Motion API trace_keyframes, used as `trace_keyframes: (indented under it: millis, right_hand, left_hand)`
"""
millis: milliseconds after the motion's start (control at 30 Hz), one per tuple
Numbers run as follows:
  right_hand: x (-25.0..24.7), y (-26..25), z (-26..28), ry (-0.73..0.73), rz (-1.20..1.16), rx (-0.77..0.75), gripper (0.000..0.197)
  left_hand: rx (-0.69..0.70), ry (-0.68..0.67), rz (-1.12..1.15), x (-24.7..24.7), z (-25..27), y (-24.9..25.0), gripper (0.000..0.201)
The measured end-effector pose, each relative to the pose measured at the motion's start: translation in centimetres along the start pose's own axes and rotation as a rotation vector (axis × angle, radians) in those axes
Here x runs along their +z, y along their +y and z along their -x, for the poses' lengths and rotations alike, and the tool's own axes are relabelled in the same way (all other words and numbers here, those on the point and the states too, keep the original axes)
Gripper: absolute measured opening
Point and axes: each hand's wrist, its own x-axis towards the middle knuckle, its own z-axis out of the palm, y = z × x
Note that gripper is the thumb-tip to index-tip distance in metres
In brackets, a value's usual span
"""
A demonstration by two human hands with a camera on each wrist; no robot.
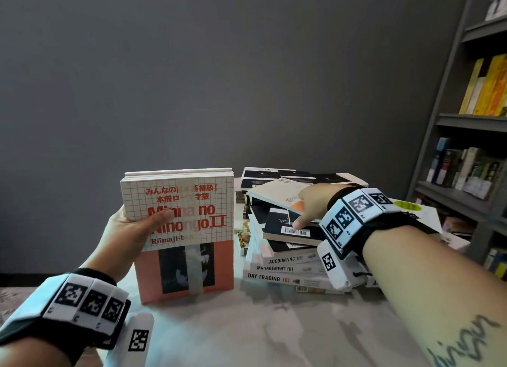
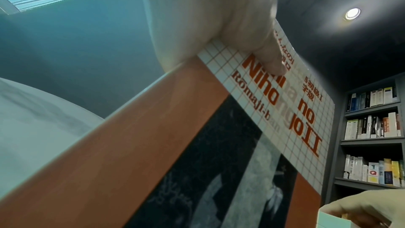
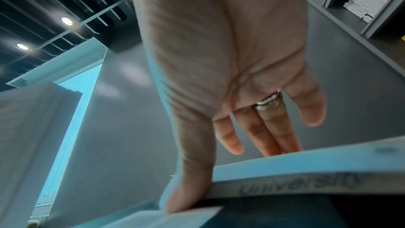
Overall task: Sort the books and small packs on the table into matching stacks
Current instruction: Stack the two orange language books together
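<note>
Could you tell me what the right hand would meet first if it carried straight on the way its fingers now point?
Probably the pale book atop the pile: the right hand already holds its edge, fingers on the cover, thumb beneath. Beyond it lie dark-covered books, though depth is unclear.

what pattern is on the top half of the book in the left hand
A red grid on white, clearest in the head view: book, left hand.

Grey wall, bookshelves right
</note>
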Motion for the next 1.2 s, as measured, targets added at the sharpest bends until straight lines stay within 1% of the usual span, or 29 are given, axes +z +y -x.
trace_keyframes:
  millis: [100,233,267,367,400,467,633,700,767,800,900,933,1033,1067,1133,1167,1200]
  right_hand:
    - [0.2,-1.0,0.7,0.119,0.035,-0.033,0.048]
    - [0.8,-2.0,2.1,0.236,0.116,-0.112,0.011]
    - [1.0,-2.1,2.5,0.275,0.138,-0.14,0.008]
    - [1.9,-2.2,3.6,0.402,0.164,-0.191,0.021]
    - [2.2,-2.2,3.9,0.436,0.152,-0.183,0.027]
    - [2.9,-2.1,4.2,0.488,0.113,-0.149,0.032]
    - [3.4,-2.0,5.2,0.573,-0.014,-0.058,0.032]
    - [3.0,-1.6,5.5,0.639,-0.122,-0.028,0.032]
    - [2.4,-0.6,5.8,0.76,-0.237,-0.001,0.028]
    - [2.0,0.0,6.0,0.821,-0.259,0.006,0.026]
    - [1.0,2.1,6.8,0.999,-0.302,0.016,0.024]
    - [0.7,2.9,7.2,1.06,-0.358,0.036,0.025]
    - [0.5,5.2,8.5,1.237,-0.571,0.086,0.023]
    - [0.6,5.8,9.2,1.27,-0.649,0.097,0.022]
    - [1.1,6.8,10.8,1.292,-0.803,0.11,0.02]
    - [1.5,7.1,11.6,1.292,-0.891,0.101,0.02]
    - [2.2,7.2,12.2,1.282,-0.992,0.079,0.02]
  left_hand:
    - [-0.006,0.014,0.0,0.0,0.0,-0.1,0.045]
    - [-0.016,0.013,-0.01,0.0,0.0,0.2,0.04]
    - [-0.016,0.014,-0.014,0.0,0.0,0.2,0.04]
    - [-0.017,0.02,-0.02,0.1,0.1,0.4,0.043]
    - [-0.017,0.016,-0.019,0.1,0.2,0.5,0.043]
    - [-0.019,0.011,-0.019,0.1,0.3,0.6,0.041]
    - [-0.039,0.004,-0.01,0.2,0.6,0.9,0.044]
    - [-0.043,0.004,-0.001,0.2,0.9,1.1,0.042]
    - [-0.044,0.008,0.007,0.3,1.1,1.3,0.043]
    - [-0.043,0.01,0.011,0.3,1.3,1.4,0.043]
    - [-0.034,0.013,0.027,0.5,1.8,1.7,0.031]
    - [-0.03,0.015,0.037,0.5,2.0,1.8,0.03]
    - [-0.016,0.016,0.054,0.4,3.1,2.0,0.039]
    - [-0.009,0.011,0.055,0.5,3.5,2.0,0.039]
    - [0.001,-0.014,0.069,0.6,4.5,2.1,0.039]
    - [0.002,-0.041,0.076,0.8,5.0,2.2,0.043]
    - [0.002,-0.073,0.073,1.1,5.6,2.4,0.053]
